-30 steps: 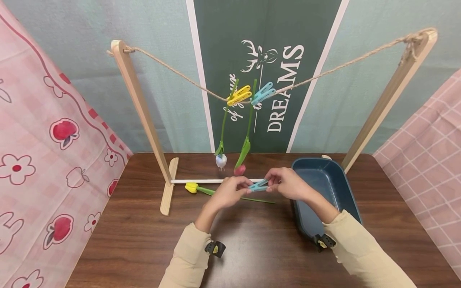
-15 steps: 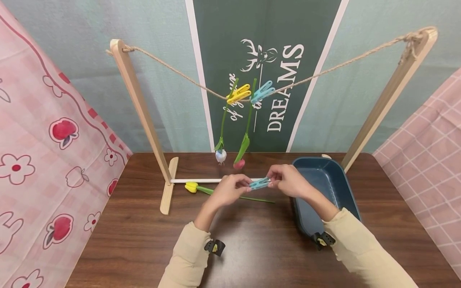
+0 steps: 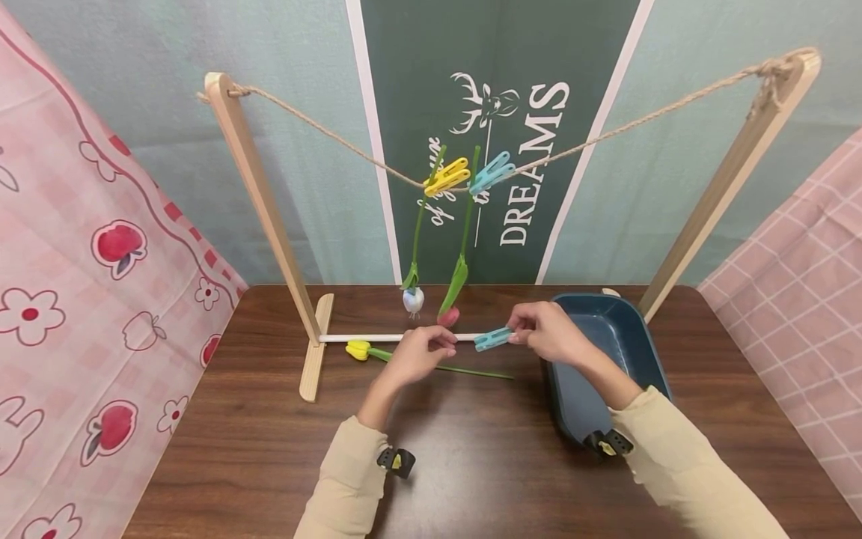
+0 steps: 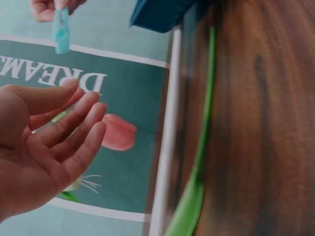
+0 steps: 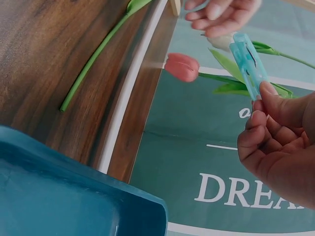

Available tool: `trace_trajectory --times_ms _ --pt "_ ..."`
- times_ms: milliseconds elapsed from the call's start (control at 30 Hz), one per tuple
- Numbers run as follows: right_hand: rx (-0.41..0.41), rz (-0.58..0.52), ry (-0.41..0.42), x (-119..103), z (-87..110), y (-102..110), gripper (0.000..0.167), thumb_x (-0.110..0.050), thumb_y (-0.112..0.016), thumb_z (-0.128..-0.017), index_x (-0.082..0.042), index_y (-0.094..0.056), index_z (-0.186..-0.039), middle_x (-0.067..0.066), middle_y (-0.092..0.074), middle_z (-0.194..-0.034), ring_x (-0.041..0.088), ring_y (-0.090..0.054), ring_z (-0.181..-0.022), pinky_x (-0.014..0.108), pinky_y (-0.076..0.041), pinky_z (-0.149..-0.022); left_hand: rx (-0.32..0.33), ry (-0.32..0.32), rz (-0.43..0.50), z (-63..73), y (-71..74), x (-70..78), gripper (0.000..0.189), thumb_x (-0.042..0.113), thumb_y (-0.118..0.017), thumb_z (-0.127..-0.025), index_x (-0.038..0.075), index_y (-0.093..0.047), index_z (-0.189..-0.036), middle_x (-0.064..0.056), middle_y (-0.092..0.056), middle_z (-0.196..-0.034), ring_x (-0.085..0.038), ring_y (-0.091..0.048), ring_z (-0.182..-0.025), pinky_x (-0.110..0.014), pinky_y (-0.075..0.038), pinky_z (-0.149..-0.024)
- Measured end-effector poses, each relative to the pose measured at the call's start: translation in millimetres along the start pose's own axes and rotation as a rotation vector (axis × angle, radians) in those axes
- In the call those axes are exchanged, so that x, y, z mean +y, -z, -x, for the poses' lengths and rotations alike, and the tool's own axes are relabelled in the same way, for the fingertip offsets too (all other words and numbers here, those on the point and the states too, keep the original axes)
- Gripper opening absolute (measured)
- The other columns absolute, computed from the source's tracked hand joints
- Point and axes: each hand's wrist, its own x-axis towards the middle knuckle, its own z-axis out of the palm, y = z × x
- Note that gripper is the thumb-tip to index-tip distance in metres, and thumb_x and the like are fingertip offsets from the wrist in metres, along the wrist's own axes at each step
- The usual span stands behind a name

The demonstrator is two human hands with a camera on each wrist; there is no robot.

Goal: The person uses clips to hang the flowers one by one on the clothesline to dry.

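Between thumb and fingers my right hand point(image 3: 548, 329) pinches one end of a light-blue clothespin point(image 3: 492, 338), also plain in the right wrist view. To its left, my left hand point(image 3: 419, 355) is empty, its fingers loosely bent, apart from the clothespin. Below the left hand a yellow tulip point(image 3: 358, 350) lies on the table, its green stem pointing right. Behind the hands a white tulip point(image 3: 413, 301) and a pink tulip point(image 5: 182, 67) hang head down. A yellow clothespin point(image 3: 447, 177) and another blue clothespin point(image 3: 492, 174) fix their stems to a rope point(image 3: 337, 141).
Two wooden posts point(image 3: 266, 209) carry the rope, with a white rod point(image 3: 367, 338) low between them. A dark blue basin point(image 3: 653, 359) stands at the right, beneath my right forearm. The brown table point(image 3: 471, 464) reaches to a curtain behind.
My left hand has let go of the blue clothespin and drawn slightly left. The right hand has moved a little right and up, carrying the clothespin.
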Motion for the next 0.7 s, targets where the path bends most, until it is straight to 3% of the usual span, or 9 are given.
trace_trajectory --times_ms 233,700 --pt "0.003 -0.001 -0.009 3 0.7 -1 0.012 0.004 -0.069 -0.075 -0.005 -0.062 -0.071 -0.002 -0.053 -0.060 0.012 -0.043 -0.054 0.026 -0.035 -0.048 -0.015 0.017 -0.064 -3.6 -16.0 -22.7 0.012 0.003 -0.065 -0.082 -0.001 -0.066 -0.093 -0.005 -0.066 -0.082 -0.017 -0.062 -0.078 -0.028 -0.047 -0.074" --pt "-0.014 -0.002 -0.032 10 7.0 1 0.011 0.005 -0.068 -0.076 -0.004 -0.062 -0.072 0.000 -0.055 -0.060 0.011 -0.045 -0.051 0.025 -0.037 -0.047 -0.053 0.075 -0.131 -6.8 -31.5 -37.8 0.013 0.001 -0.065 -0.079 -0.002 -0.065 -0.093 -0.008 -0.068 -0.084 -0.021 -0.063 -0.084 -0.029 -0.047 -0.077"
